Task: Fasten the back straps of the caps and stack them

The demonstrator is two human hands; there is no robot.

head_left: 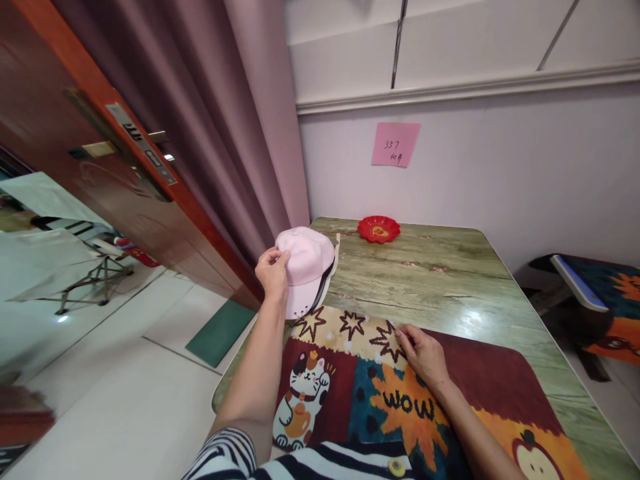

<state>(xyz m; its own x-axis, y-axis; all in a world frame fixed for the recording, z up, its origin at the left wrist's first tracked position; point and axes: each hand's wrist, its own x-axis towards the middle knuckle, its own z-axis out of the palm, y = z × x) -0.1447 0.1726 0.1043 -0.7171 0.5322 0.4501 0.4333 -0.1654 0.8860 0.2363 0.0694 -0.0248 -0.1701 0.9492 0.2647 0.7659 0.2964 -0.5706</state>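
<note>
My left hand [273, 269] pinches the side of a pale pink cap [303, 257] at the left edge of the table. Dark and light edges show under the cap's right side; whether these belong to another cap I cannot tell. A thin beige strip [337, 248] sticks up beside it. The cap's brim points toward me, by the top left corner of a colourful mat [340, 380] with a cat and the word WOW. My right hand [425, 353] rests on this mat near its upper border, fingers curled together and nothing visible in them.
A red scalloped dish [379, 229] stands at the back of the wood-patterned table [415, 267]. Behind it, a pink paper note [396, 145] hangs on the wall. A purple curtain [250, 120] and a wooden door [165, 220] border the left side. A green mat [221, 331] lies on the floor.
</note>
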